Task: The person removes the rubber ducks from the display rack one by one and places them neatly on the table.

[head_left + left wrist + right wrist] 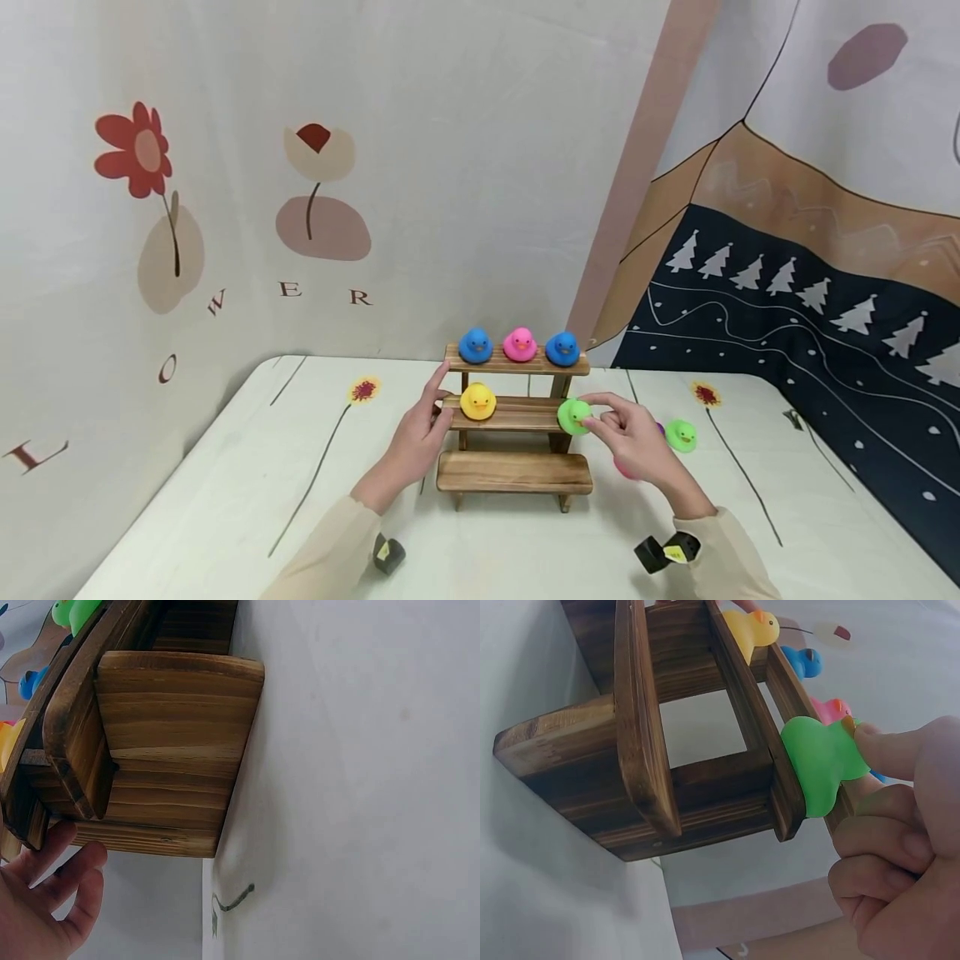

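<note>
A green rubber duck [573, 416] is at the right end of the middle step of a wooden three-step stand [514, 472]. My right hand [632, 435] pinches it between thumb and fingers; in the right wrist view the thumb presses by the beak of the green duck [817, 761]. At the stand's left side, my left hand [415, 440] touches the step edges with loosely bent fingers. A yellow rubber duck [477, 402] sits at the left of the middle step. Along the top step sit a blue duck [476, 346], a pink duck [520, 344] and another blue duck [562, 349].
Right of the stand, another green duck [681, 435] lies on the white tabletop [322, 500]. Beside it, a purple thing [661, 428] and a pink thing [626, 469] are mostly hidden by my right hand. A printed curtain [465, 167] hangs behind the table.
</note>
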The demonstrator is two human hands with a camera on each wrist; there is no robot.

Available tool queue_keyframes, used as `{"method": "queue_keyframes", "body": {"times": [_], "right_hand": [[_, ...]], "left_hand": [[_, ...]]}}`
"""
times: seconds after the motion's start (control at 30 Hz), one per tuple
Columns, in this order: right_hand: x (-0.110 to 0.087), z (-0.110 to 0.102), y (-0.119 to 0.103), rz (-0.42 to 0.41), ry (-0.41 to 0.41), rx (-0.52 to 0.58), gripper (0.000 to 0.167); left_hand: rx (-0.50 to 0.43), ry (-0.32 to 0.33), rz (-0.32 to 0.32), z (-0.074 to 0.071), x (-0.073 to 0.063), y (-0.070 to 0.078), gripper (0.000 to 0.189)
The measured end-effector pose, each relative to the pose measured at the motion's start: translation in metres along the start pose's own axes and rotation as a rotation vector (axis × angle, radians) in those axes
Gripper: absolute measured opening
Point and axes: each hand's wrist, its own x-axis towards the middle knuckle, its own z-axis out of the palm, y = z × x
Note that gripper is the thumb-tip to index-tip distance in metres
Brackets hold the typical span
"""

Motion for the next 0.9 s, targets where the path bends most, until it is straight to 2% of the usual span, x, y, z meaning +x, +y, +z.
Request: {"method": "queue_keyframes", "body": {"times": [0.9], "right_hand": [[-0.012, -0.013, 0.007, 0.030, 0.027, 0.008, 0.032]], "left_hand": [[0.001, 0.009, 0.010, 0.002, 0.000, -0.002, 0.065]]}}
